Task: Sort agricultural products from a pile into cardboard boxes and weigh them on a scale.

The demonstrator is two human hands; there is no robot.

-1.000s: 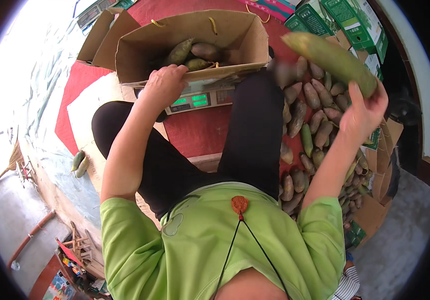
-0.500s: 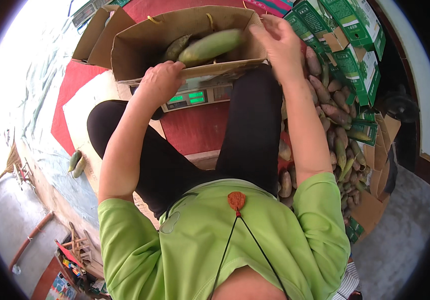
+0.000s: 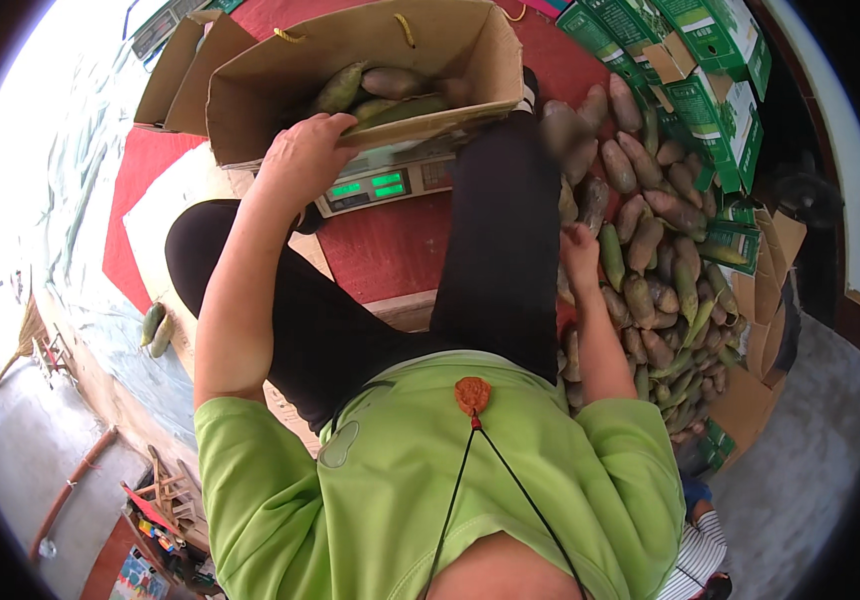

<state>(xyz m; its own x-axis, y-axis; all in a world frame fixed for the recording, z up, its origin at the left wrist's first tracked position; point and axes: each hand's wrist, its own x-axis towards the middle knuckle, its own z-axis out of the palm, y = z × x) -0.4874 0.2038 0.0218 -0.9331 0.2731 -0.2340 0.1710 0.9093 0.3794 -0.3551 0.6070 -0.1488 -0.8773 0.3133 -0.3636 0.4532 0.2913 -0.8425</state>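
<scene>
Brown cardboard is taking up the top of the head view: an open box (image 3: 480, 65) with yellow rope handles is standing above a scale (image 3: 375, 192), whose little screens are glowing green; long green and purplish vegetables (image 3: 393, 82) are lying inside it; the left hand (image 3: 305, 157) is gripping the near rim, fingers bending over the edge, just beside the vegetables; the right hand (image 3: 580, 258) is reaching down past the black-trousered right leg (image 3: 500, 230), right at the edge of a big loose pile (image 3: 645, 245) of similar veg; its fingers are looking curled, but honestly can't tell whether they're closing on anything; one greener piece (image 3: 611, 257) is lying just beside it; red matting (image 3: 405, 255) is showing between the knees; green printed cartons (image 3: 715, 115) are standing beyond the pile, top right; way over left, two more vegetables (image 3: 157, 330) are resting side by side.
</scene>
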